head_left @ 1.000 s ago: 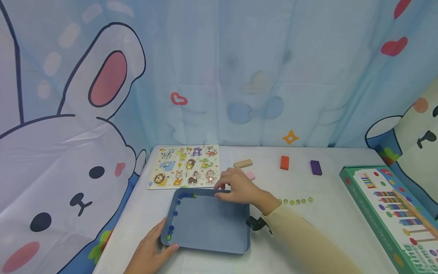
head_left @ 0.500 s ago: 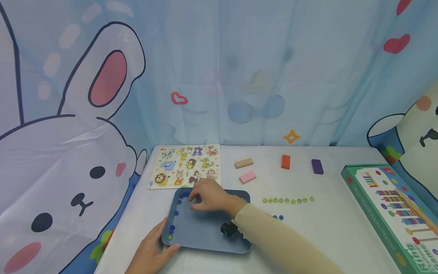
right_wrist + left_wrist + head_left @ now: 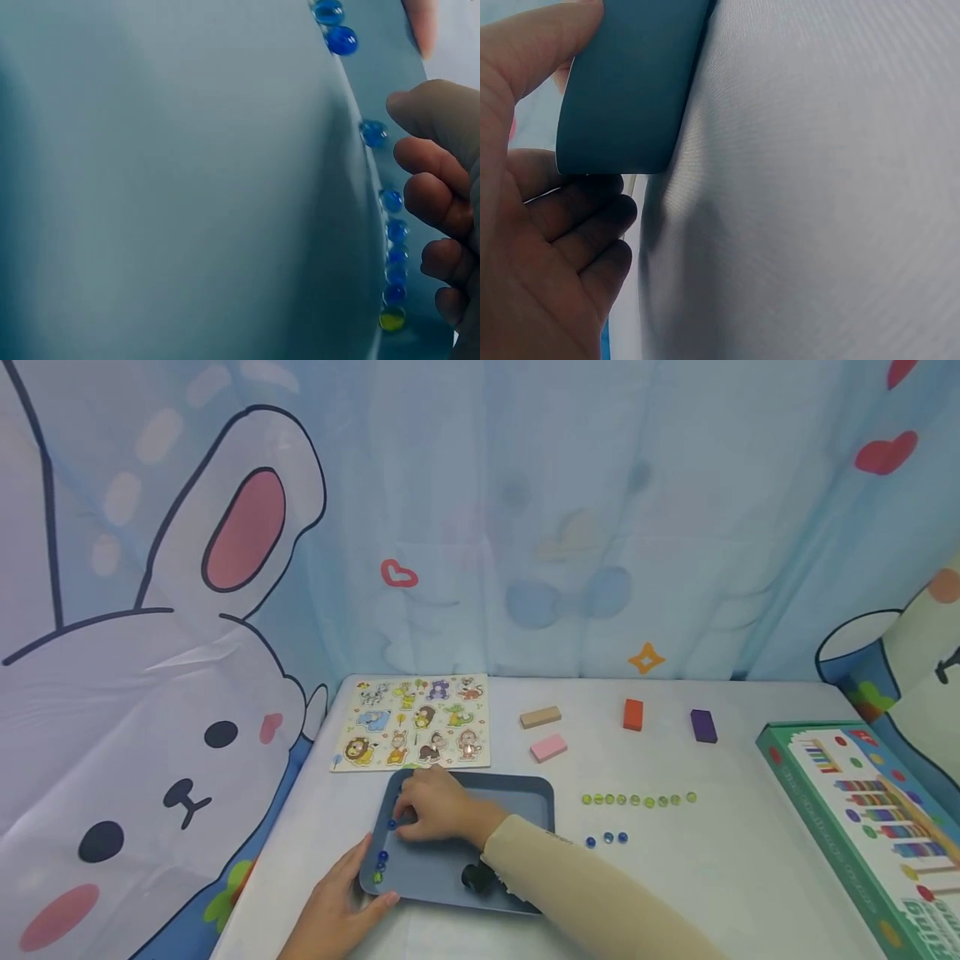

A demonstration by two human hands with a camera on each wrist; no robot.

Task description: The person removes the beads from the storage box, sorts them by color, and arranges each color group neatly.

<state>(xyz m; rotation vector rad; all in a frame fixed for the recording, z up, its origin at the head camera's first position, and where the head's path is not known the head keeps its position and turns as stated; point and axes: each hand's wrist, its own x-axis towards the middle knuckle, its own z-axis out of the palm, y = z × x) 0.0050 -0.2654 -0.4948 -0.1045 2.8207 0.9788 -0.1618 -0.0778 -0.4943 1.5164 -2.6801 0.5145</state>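
My left hand (image 3: 333,897) grips the near left corner of a blue-grey tray (image 3: 521,792), thumb at the near rim and fingers along the left side. In the left wrist view the thumb lies over the tray wall (image 3: 630,97). My right hand (image 3: 435,806) is over the tray's left part, fingers bent, with a gap between thumb and forefinger. Its fingertips are close to a blue marble (image 3: 373,133). Several more blue marbles (image 3: 342,40) and a yellow-green marble (image 3: 391,319) line the tray's edge. In the head view this hand hides the marbles at the far left corner.
An animal puzzle board (image 3: 412,722) lies behind the tray. Beige (image 3: 540,717), pink (image 3: 548,747), orange (image 3: 633,715) and purple (image 3: 703,726) blocks lie behind a row of yellow-green marbles (image 3: 635,800). Three blue marbles (image 3: 608,837) sit nearer. A green box (image 3: 862,818) is at right.
My right hand has moved left from the tray's far rim to its left side, uncovering the pink block and blue marbles on the table. The left hand keeps its grip on the tray.
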